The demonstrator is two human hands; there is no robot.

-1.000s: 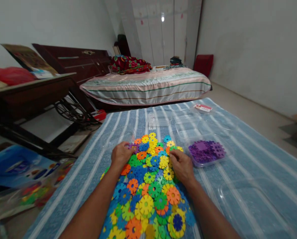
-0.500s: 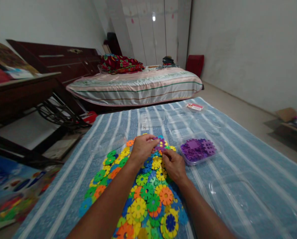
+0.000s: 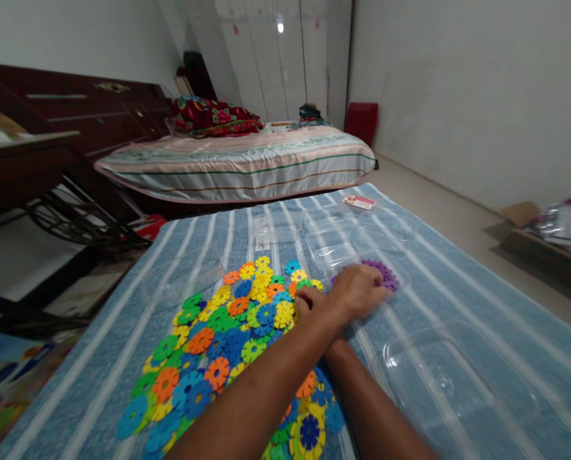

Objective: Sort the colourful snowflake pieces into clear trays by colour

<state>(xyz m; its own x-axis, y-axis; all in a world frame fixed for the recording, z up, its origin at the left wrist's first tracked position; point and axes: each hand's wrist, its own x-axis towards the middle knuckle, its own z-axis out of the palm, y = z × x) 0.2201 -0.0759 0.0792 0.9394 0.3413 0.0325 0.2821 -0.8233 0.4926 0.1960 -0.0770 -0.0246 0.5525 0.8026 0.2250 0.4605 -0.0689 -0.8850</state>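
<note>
My left hand (image 3: 362, 291) reaches across my right forearm to the clear plastic box (image 3: 407, 281). Its fingers are curled down among purple interlocking plastic pieces (image 3: 384, 273); which piece they grip is hidden. Below the left forearm, my right hand (image 3: 310, 297) rests at the right edge of a large heap of notched plastic discs (image 3: 230, 345). Its fingers are bent inward and partly covered, so anything inside them cannot be made out. The discs are yellow, green, blue and orange, lying flat and overlapping.
Clear plastic lids or trays lie at the right front (image 3: 458, 377), behind the box (image 3: 328, 236) and left of the heap (image 3: 184, 275). A red-and-white card (image 3: 359, 202) is near the far edge of the striped cloth (image 3: 122, 332). A bed (image 3: 247, 166) stands beyond.
My left hand has moved right from above the heap, with a purple piece in its fingers, to the box. My right hand is now under the left forearm. The view has turned slightly right.
</note>
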